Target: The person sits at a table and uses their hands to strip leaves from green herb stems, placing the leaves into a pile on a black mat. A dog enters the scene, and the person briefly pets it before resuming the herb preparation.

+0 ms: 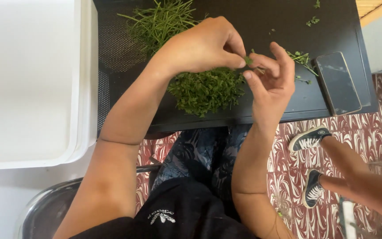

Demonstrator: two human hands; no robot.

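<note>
The person is sitting at a black bench (261, 17) and both hands are meeting above it. The left hand (206, 44) is coming in from the upper left, with its fingers curled and its grip closed together on a small green herb sprig (248, 59). The right hand (270, 82) is standing just beside it, palm turned toward the person, and its thumb and forefinger are pinching together at the same sprig, so the two hands are touching at this point.

Directly under the hands, near the front edge of the bench, a dense pile of picked green leaves (206, 90) is lying. Behind the left hand, at the far side of the bench, a looser bunch of long green stems (160, 20) is spreading out. Some small loose bits of herb (301, 57) are lying to the right of the right hand, and a few more are sitting near the far edge.

A dark phone (337, 82) is lying flat on the right part of the bench, near the loose bits but apart from the hands. A large white container (85, 66) is standing on the left, touching the bench side. Under the bench, on the red and white patterned floor (368, 132), another person's feet in dark sneakers (308, 139) are showing at the right.
</note>
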